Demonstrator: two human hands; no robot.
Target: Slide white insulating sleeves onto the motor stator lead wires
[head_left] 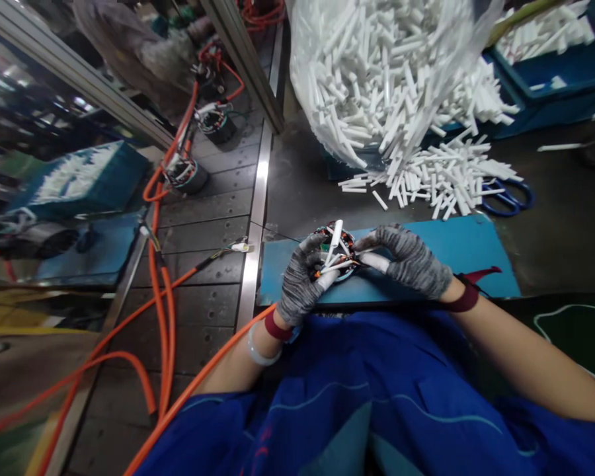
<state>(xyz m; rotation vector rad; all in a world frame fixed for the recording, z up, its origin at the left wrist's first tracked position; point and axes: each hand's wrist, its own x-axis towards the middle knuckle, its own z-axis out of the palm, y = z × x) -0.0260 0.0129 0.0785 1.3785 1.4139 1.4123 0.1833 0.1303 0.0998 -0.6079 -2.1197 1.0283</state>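
I am wearing grey gloves with a mottled darker fleck on my left hand (300,284) and my right hand (414,261), with dark red cuffs at both wrists. My smock (377,396) is showing bright blue with thin pale blue lines. The coil (338,254) is showing orange and dark wires with white sleeves. The mat (451,251) is showing teal blue, the tubes (441,175) white, the scissors (510,195) blue, the cables (163,291) orange.

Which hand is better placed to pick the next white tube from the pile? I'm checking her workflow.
Probably the right hand: it lies on the side of the loose white tubes. The left hand grips the wound part, farther from them.
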